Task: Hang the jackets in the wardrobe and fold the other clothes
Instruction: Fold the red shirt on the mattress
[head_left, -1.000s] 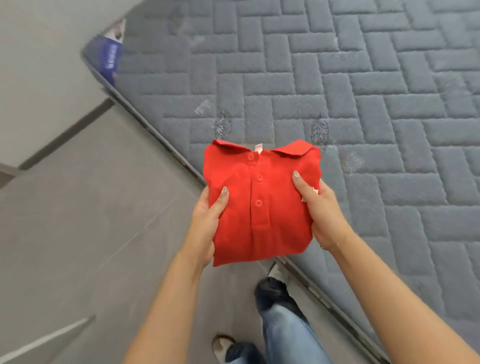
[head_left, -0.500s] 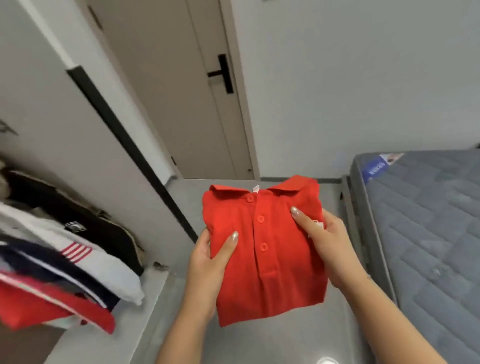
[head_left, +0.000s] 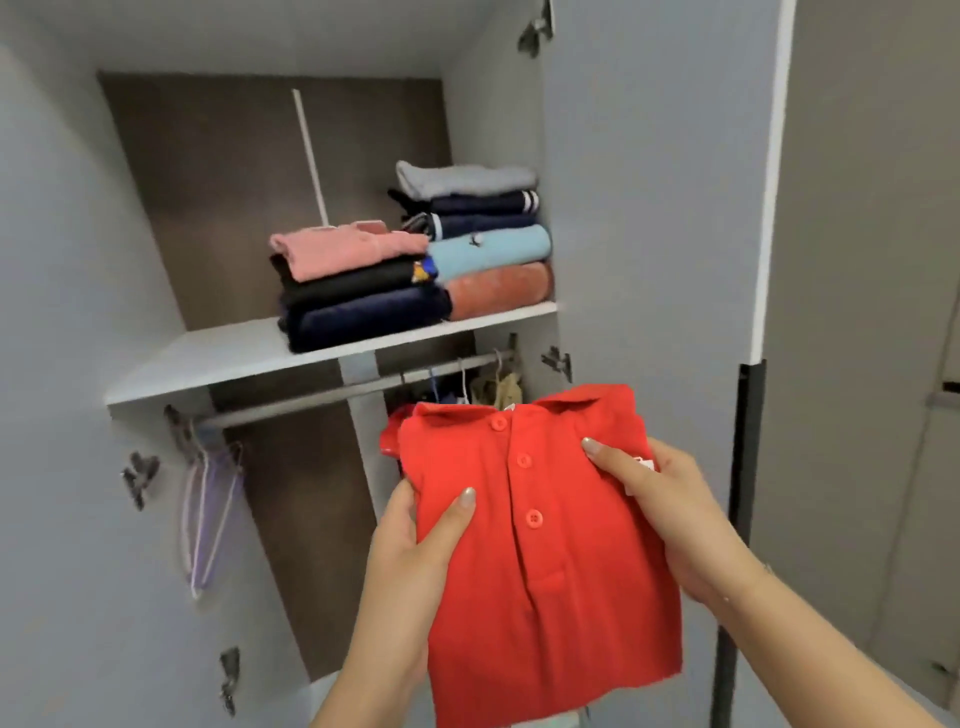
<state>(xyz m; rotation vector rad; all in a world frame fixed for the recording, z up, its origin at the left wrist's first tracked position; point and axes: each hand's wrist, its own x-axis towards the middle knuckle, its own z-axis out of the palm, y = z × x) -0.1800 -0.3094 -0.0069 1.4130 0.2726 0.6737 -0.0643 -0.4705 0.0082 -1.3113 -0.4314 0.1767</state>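
Before us, wardrobe (head_left: 649, 208): doors open, and we face its inside.
Shelf (head_left: 234, 358): carries two stacks of folded clothes (head_left: 415, 260) side by side, the right one taller.
Rail (head_left: 311, 397): under the shelf, with empty hangers (head_left: 208, 509) at left and a few hung garments at right.
Red polo shirt (head_left: 545, 545): folded, collar up, held in front of the rail, below the shelf.
Our left hand (head_left: 410, 561): grip pinching the shirt's left edge, thumb on front.
Our right hand (head_left: 670, 519): grip pinching the right edge likewise.
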